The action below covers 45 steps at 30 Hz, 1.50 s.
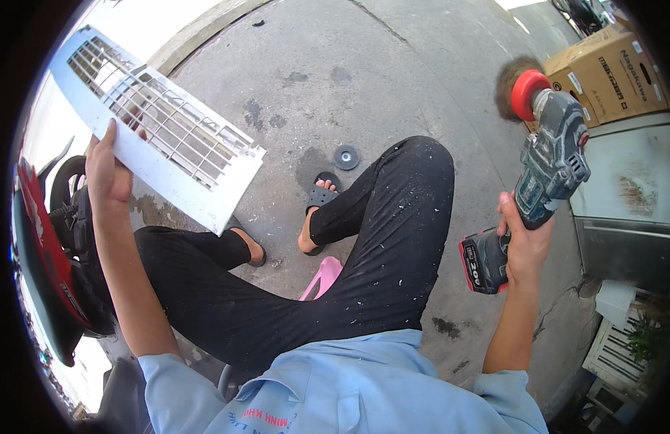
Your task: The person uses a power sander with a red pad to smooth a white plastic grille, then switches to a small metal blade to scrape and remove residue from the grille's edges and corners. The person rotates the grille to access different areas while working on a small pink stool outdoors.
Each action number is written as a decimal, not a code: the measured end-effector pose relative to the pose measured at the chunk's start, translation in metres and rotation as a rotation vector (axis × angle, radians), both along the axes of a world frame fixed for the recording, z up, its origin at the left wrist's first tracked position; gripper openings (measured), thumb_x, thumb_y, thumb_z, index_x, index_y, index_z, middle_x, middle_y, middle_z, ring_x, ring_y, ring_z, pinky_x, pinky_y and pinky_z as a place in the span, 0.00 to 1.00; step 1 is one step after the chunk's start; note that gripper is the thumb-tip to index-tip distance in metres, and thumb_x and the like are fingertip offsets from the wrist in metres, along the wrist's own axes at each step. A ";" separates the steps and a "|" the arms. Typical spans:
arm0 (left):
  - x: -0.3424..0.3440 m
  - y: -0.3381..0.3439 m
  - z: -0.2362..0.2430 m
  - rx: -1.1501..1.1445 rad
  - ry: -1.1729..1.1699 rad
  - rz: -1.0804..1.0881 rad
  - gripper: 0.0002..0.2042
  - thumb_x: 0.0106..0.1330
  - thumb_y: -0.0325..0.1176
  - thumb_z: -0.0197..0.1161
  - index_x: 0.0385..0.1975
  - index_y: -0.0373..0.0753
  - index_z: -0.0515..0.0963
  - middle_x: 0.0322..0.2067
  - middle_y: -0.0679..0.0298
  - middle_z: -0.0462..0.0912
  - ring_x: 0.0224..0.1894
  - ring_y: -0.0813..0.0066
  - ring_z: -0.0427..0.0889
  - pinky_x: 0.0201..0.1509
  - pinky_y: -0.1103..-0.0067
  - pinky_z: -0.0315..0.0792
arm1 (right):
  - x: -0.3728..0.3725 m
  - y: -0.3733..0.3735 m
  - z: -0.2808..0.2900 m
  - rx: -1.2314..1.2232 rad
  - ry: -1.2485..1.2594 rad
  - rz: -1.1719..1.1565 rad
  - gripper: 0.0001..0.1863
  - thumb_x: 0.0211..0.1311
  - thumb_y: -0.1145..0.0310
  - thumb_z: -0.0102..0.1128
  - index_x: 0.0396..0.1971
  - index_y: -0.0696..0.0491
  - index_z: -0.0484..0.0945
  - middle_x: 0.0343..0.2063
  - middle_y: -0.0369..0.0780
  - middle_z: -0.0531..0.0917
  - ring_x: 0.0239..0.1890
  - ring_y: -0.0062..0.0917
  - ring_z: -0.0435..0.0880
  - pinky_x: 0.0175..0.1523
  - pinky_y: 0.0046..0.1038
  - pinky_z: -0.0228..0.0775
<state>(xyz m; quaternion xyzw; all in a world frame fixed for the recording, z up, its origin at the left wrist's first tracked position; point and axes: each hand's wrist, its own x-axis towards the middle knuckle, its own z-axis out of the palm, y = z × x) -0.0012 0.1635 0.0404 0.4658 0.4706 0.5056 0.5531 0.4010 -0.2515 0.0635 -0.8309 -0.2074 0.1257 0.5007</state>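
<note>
My left hand point(109, 173), raised at the left, is closed on the long edge of a white plastic grille panel point(230, 184). The panel slants down toward my knees, its lattice of slots facing up, and some fingers show through the openings. At the right, my right hand point(526, 242) wraps round the handle of a cordless angle grinder point(555, 155). A black and red battery point(485, 260) sits at the tool's near end. Its far end carries a red round part point(528, 94) and a brown disc point(505, 87), smeared as if spinning. Tool and panel are well apart.
A dark grinding disc point(346, 157) lies on the concrete beyond my sandalled feet. Pink plastic point(327, 275) shows between my thighs. A red and black motorbike point(49, 253) stands close at the left. On the right are a cardboard box point(602, 79), a stained metal cabinet point(624, 188) and white slatted parts point(615, 351).
</note>
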 end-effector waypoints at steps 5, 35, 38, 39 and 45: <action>0.033 0.009 -0.008 0.100 -0.032 0.069 0.14 0.78 0.30 0.46 0.53 0.23 0.68 0.45 0.43 0.84 0.37 0.59 0.89 0.36 0.70 0.88 | -0.124 0.035 0.029 0.100 0.212 0.176 0.09 0.58 0.77 0.72 0.31 0.60 0.78 0.25 0.37 0.81 0.18 0.16 0.76 0.26 0.22 0.68; -0.038 -0.009 0.014 0.455 0.330 0.705 0.12 0.71 0.28 0.55 0.47 0.29 0.78 0.37 0.47 0.86 0.41 0.55 0.86 0.47 0.67 0.76 | -0.226 0.125 -0.012 -0.282 -0.205 0.599 0.15 0.57 0.69 0.75 0.35 0.67 0.83 0.28 0.46 0.88 0.33 0.25 0.88 0.41 0.30 0.76; -0.033 -0.015 0.020 0.421 0.268 0.676 0.11 0.71 0.28 0.54 0.47 0.29 0.78 0.36 0.47 0.86 0.37 0.57 0.87 0.43 0.68 0.78 | -0.226 0.126 -0.014 -0.269 -0.246 0.608 0.15 0.57 0.69 0.75 0.34 0.67 0.83 0.28 0.46 0.88 0.32 0.26 0.88 0.41 0.31 0.76; -0.032 -0.017 0.022 0.386 0.220 0.652 0.11 0.71 0.28 0.54 0.46 0.29 0.78 0.36 0.48 0.86 0.37 0.58 0.87 0.43 0.68 0.78 | -0.227 0.126 -0.014 -0.269 -0.252 0.616 0.15 0.56 0.69 0.75 0.34 0.67 0.83 0.28 0.47 0.88 0.32 0.26 0.88 0.42 0.31 0.76; -0.030 -0.020 0.031 0.272 0.164 0.645 0.11 0.71 0.27 0.53 0.46 0.29 0.78 0.36 0.47 0.86 0.37 0.56 0.87 0.45 0.65 0.78 | -0.239 0.110 -0.010 -0.247 -0.147 0.699 0.13 0.56 0.71 0.74 0.35 0.65 0.83 0.29 0.44 0.88 0.33 0.24 0.86 0.43 0.30 0.75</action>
